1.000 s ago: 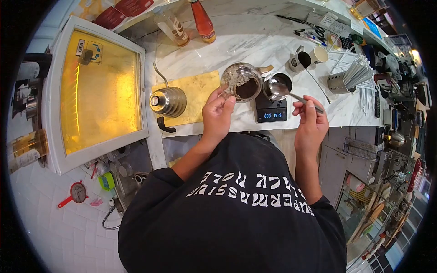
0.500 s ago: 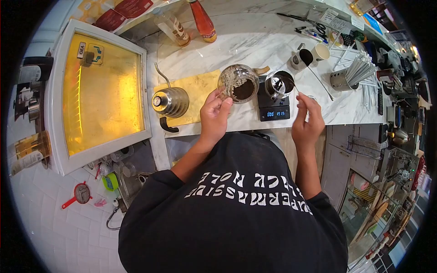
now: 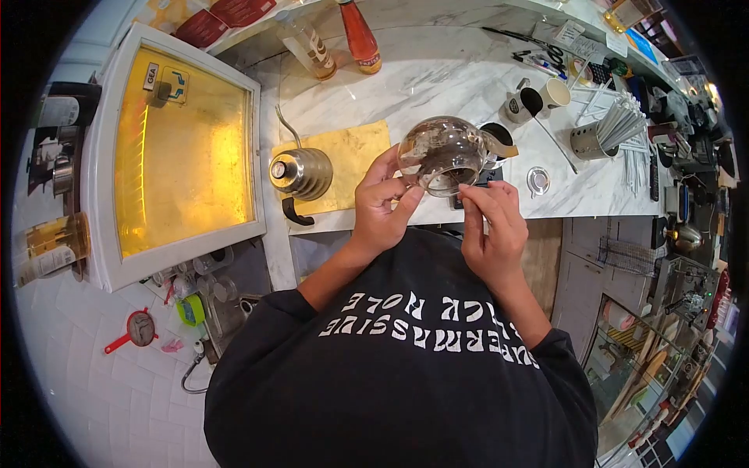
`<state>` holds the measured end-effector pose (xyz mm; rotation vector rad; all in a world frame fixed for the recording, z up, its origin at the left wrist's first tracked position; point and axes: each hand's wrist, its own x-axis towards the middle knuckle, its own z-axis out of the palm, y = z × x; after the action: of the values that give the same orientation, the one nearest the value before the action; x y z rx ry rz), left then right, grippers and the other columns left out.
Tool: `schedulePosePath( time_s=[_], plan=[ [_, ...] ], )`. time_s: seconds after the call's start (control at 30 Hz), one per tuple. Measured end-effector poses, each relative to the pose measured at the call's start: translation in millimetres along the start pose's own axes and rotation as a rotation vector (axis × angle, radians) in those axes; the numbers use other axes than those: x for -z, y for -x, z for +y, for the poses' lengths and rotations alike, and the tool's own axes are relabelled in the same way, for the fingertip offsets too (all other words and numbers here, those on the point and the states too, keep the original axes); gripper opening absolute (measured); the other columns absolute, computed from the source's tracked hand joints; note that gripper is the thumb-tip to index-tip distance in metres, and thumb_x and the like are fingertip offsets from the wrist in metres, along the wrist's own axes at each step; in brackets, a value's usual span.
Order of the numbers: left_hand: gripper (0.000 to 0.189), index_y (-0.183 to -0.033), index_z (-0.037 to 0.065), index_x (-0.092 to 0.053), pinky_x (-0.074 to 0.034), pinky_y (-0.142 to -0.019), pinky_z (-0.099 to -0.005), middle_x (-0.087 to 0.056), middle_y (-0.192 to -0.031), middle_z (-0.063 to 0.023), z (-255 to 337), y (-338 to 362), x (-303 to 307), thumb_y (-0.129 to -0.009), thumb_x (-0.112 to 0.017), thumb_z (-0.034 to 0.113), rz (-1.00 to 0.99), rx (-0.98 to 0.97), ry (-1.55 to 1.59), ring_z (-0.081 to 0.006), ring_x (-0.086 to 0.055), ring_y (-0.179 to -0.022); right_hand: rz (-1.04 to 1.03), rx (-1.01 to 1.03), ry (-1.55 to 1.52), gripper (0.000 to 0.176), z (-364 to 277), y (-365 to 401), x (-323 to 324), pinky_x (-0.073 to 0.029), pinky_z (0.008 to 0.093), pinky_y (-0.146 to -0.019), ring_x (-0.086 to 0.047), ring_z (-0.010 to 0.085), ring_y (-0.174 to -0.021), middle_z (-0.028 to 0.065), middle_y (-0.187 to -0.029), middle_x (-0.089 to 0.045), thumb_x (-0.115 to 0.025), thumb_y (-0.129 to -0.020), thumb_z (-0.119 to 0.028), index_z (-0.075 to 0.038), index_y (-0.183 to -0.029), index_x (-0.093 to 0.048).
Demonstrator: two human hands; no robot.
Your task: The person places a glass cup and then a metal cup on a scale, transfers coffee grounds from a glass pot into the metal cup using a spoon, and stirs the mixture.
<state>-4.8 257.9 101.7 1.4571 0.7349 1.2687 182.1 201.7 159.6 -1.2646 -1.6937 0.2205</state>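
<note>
My left hand (image 3: 386,199) holds a round clear glass coffee vessel (image 3: 441,136) by its near left side. The vessel is tilted, its opening facing me, with dark brown contents low inside. At that opening my right hand (image 3: 495,226) has thumb and fingers pinched together; what lies between them is too small to make out. Behind the glass, a container with a dark inside (image 3: 493,131) is partly covered. The black scale (image 3: 490,176) is mostly hidden by the vessel and my right hand.
Left of my hands, a steel gooseneck kettle (image 3: 312,173) stands on a yellow cloth (image 3: 359,148). A small round metal piece (image 3: 538,181) lies to the right. Two cups (image 3: 523,104), a long thin spoon (image 3: 558,147) and a straw holder (image 3: 587,142) are farther right. Bottles (image 3: 359,39) stand behind.
The glass vessel has moved right and tilted, now covering most of the scale. My right hand has come left from beside the container to the vessel's opening.
</note>
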Motion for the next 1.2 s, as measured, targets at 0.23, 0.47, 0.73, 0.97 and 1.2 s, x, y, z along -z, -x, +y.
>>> schedulePosePath(
  time_s=[0.23,0.47,0.73,0.97,1.2],
  plan=[
    [0.02,-0.077,-0.009,-0.064,-0.047,-0.107,-0.0437,-0.049,-0.145,-0.0269,2.5,-0.2,1.7,-0.092,-0.069,0.002,0.034,0.014,-0.043,-0.036,-0.053,-0.135,0.013,-0.021,0.004,0.029,0.3,3.3,-0.4,-0.049,0.0436,-0.085,-0.065,0.0256,-0.077,0.0095,-0.09,-0.07,-0.07,-0.084,0.009,-0.002,-0.111,-0.068],
    [0.016,-0.077,-0.01,-0.066,-0.055,-0.1,-0.042,-0.051,-0.144,-0.0277,-1.3,-1.1,-0.1,-0.09,-0.07,-0.001,0.072,-0.082,-0.129,-0.0359,-0.057,-0.131,-0.003,-0.085,-0.024,0.024,-0.1,11.0,-9.5,-0.051,0.0396,-0.084,-0.066,0.0236,-0.077,0.0107,-0.089,-0.072,-0.066,-0.09,0.007,-0.001,-0.113,-0.067],
    [0.011,-0.086,-0.011,-0.07,-0.053,-0.103,-0.0419,-0.051,-0.143,-0.0288,7.8,-3.1,2.7,-0.09,-0.069,0.0,0.005,-0.099,-0.278,-0.0363,-0.058,-0.129,0.091,-0.723,-0.66,0.02,-4.0,20.9,-19.9,-0.054,0.0285,-0.078,-0.068,0.0162,-0.082,0.0153,-0.094,-0.074,-0.053,-0.105,-0.007,0.004,-0.117,-0.065],
    [0.013,-0.085,-0.009,-0.071,-0.052,-0.096,-0.0381,-0.055,-0.139,-0.0278,-4.4,1.0,3.7,-0.09,-0.071,0.002,0.033,0.002,-0.285,-0.0331,-0.062,-0.123,0.154,-0.882,-0.96,0.024,12.6,16.6,-23.3,-0.054,0.0317,-0.081,-0.068,0.0169,-0.08,0.0168,-0.096,-0.074,-0.053,-0.107,-0.014,0.004,-0.118,-0.065],
    [0.018,-0.083,-0.007,-0.071,-0.056,-0.083,-0.0311,-0.058,-0.136,-0.0268,-19.3,1.1,-1.6,-0.092,-0.073,0.008,0.106,0.072,-0.198,-0.0272,-0.067,-0.113,0.215,-0.889,-0.866,0.026,20.0,13.2,-12.7,-0.053,0.0314,-0.079,-0.067,0.017,-0.078,0.0166,-0.095,-0.074,-0.053,-0.107,-0.015,0.005,-0.119,-0.064]
  ],
)
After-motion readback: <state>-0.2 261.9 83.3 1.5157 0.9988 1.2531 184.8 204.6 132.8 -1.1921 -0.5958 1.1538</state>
